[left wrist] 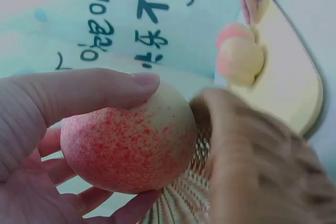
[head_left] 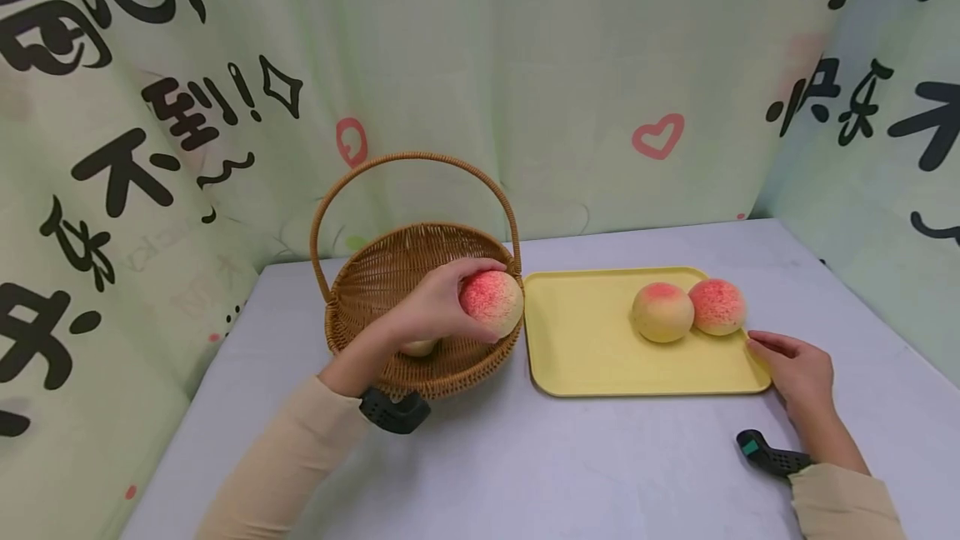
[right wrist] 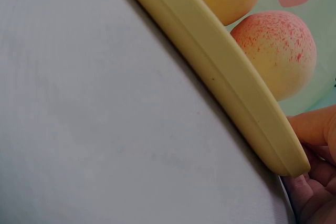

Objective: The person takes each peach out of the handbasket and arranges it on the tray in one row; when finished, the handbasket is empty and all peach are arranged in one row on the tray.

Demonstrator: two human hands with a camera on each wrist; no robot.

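Observation:
In the head view my left hand (head_left: 442, 302) grips a pink-speckled peach (head_left: 491, 304) at the right side of a wicker basket (head_left: 450, 382). The left wrist view shows the thumb over this peach (left wrist: 128, 145) and the fingers curled beneath it. Partly hidden by my left arm, a pale round fruit (head_left: 418, 347) lies inside the basket. My right hand (head_left: 798, 373) pinches the right edge of a yellow tray (head_left: 577, 340), thumb at the rim and fingers by its outer side. Two peaches, one yellowish (head_left: 663, 312) and one redder (head_left: 717, 307), sit touching on the tray.
The basket's tall arched handle (head_left: 416, 156) rises above its bowl. Basket and tray stand side by side on a table with a white cloth (head_left: 600, 465). Behind and beside the table hangs a pale green curtain (head_left: 562, 107) with dark lettering.

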